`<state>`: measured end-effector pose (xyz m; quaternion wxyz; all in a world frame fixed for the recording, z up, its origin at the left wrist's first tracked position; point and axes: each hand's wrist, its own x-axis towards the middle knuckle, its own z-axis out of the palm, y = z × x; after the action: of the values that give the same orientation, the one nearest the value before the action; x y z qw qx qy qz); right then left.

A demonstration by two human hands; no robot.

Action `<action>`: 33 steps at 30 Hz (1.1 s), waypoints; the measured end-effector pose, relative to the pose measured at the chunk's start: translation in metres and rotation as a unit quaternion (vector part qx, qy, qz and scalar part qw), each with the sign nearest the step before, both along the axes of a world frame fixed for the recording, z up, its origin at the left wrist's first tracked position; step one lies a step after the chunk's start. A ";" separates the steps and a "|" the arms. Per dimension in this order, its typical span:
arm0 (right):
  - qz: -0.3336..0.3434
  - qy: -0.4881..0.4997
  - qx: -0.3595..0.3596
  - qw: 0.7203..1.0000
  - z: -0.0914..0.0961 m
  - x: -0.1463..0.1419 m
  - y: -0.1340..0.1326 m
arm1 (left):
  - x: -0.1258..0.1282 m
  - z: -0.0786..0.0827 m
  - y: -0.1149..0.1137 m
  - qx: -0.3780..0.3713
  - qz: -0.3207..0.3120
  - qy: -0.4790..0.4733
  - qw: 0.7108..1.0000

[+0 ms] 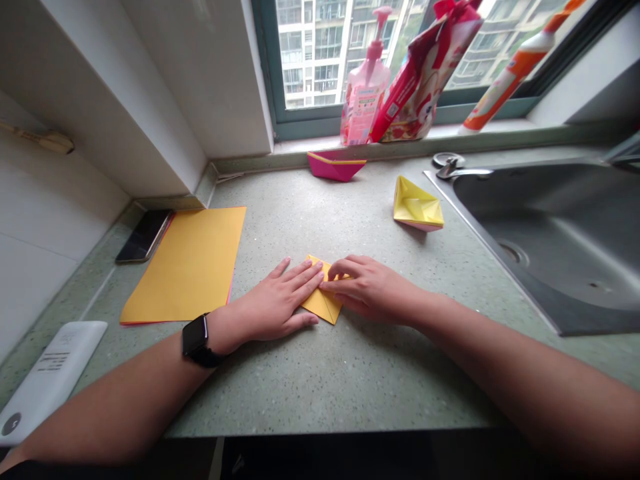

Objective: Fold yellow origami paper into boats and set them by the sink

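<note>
The fingers (305, 275) of the left hand (277, 307) lie spread and nearly flat, their tips resting on a small folded piece of yellow paper (323, 307) at the middle of the frame. The right hand (370, 290) comes in from the other side with its fingers loosely curled and their tips on the same paper. The left hand presses rather than pinches; whether the right thumb has hold of the paper is hidden. A black smartwatch (196, 340) circles the left wrist.

Both hands sit on a speckled grey-green countertop (280, 393). To the left lies a stack of yellow paper (183, 267), a red edge showing beneath it, just beside a black phone (144, 235). A white power bank (50, 380) sits at the lower left – partly under the left forearm's edge. Farther up are a magenta paper boat (336, 165) and a yellow paper boat (417, 205), well apart. A stainless steel sink (550, 247) fills the right. Along the window sill stand a pink pump bottle (365, 87), a red-and-white bag (425, 73) and an orange-and-white bottle (510, 80).
</note>
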<state>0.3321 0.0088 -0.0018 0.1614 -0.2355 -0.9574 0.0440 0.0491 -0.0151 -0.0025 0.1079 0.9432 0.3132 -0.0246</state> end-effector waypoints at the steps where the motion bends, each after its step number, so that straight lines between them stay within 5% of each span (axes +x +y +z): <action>1: -0.006 0.000 -0.006 1.000 0.001 0.001 0.001 | 0.000 0.000 0.000 -0.001 0.000 0.001 1.000; 13: -0.110 -0.059 -0.036 0.992 0.020 0.026 0.015 | 0.001 0.000 0.000 0.005 0.002 0.017 1.000; 33: -0.107 -0.066 0.007 0.992 0.012 0.012 0.009 | 0.000 0.001 -0.001 0.006 0.001 -0.021 1.000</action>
<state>0.3443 0.0175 0.0107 0.1033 -0.3382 -0.9354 0.0044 0.0494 -0.0159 -0.0013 0.1087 0.9439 0.3117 -0.0023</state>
